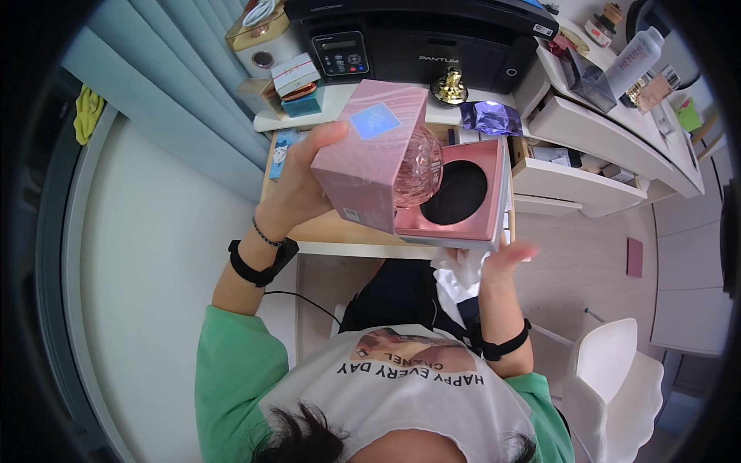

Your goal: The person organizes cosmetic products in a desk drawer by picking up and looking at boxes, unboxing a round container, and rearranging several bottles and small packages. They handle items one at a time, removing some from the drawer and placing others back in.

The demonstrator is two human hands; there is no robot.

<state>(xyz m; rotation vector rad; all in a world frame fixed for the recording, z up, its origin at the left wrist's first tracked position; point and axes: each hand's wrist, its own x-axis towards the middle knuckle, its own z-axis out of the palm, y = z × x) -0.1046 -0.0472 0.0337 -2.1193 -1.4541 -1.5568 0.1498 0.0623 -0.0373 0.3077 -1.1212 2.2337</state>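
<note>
My left hand [304,173] grips a pink cardboard box part [365,162] that bears a shiny blue diamond-shaped label. Inside its open right side sits a faceted pink glass bottle [419,168], partly hidden by the box wall. Against it, to the right, is the other box part, a pink tray [491,185] with a round black recess [454,194]. My right hand [501,260] is at the tray's lower right corner, thumb stretched out. A crumpled white tissue or cloth [460,269] is held in its fingers, which are mostly hidden.
Below the box is an open wooden drawer [347,234]. Behind it stand a black Pantum printer [405,52], a gold-and-black stopper-like object [450,89] and a purple foil packet [492,118]. Another open drawer [579,179] lies right; a white chair [608,382] stands lower right.
</note>
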